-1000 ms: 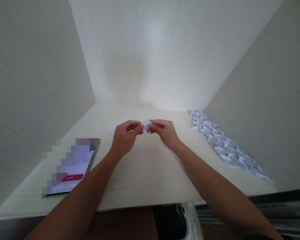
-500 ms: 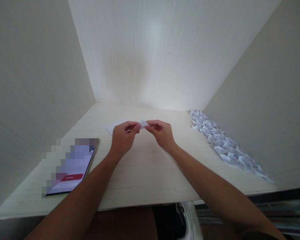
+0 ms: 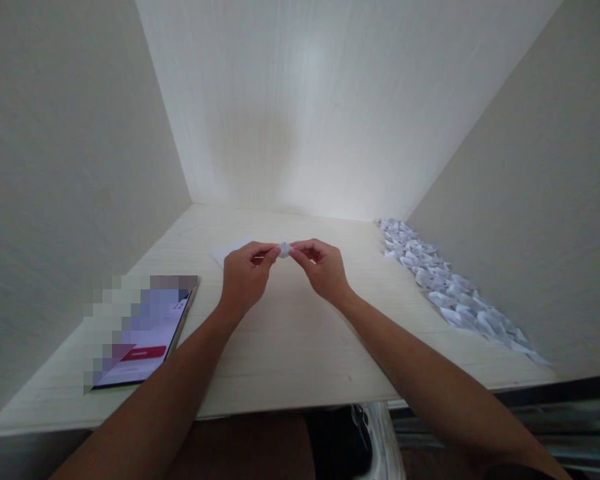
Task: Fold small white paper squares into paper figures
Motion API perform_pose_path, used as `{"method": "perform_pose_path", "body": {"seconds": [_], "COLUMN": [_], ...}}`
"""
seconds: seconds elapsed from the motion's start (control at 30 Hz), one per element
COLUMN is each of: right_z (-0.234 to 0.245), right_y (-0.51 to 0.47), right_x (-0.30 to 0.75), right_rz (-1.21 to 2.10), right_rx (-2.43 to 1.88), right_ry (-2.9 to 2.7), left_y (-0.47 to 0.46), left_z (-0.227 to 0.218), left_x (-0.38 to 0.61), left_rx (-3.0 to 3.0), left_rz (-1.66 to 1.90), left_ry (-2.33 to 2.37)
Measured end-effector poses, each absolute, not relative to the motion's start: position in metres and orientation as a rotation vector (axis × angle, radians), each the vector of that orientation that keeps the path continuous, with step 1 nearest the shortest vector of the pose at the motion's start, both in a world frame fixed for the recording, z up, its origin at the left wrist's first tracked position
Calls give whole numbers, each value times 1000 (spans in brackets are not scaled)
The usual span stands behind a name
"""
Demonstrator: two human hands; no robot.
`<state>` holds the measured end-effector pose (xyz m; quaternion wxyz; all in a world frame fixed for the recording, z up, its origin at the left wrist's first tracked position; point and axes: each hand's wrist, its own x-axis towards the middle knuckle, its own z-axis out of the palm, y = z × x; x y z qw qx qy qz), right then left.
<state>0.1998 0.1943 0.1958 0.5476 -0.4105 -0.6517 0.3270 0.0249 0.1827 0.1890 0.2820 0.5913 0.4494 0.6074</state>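
A small folded piece of white paper (image 3: 283, 249) is held just above the pale wooden desk (image 3: 290, 347), near its middle. My left hand (image 3: 244, 276) pinches the paper's left end with curled fingers. My right hand (image 3: 321, 267) pinches its right end the same way. Only a small bit of the paper shows between my fingertips. Behind my left hand a flat white sheet of paper (image 3: 227, 252) lies on the desk.
A long pile of several small folded white paper pieces (image 3: 450, 288) runs along the right wall. A phone (image 3: 147, 333) with a lit screen lies at the front left. Walls close in the desk on the left, back and right.
Both hands have drawn slightly closer together, and less of the folded paper shows between the fingertips than a second ago.
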Motion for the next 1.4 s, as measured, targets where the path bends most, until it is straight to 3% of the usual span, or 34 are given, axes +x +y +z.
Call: {"method": "perform_pose_path", "body": {"seconds": [0.63, 1.4], "right_z": [196, 219], "right_y": [193, 195], "right_x": [196, 215], "right_rz": [694, 950], "right_rx": [-946, -901], "right_ry": [-1519, -1638], "left_y": [178, 177], "left_z": [196, 196], "left_x": [32, 24], "left_rx": [1221, 1053], "left_rz": [1679, 1491], "left_ry": [1072, 801]}}
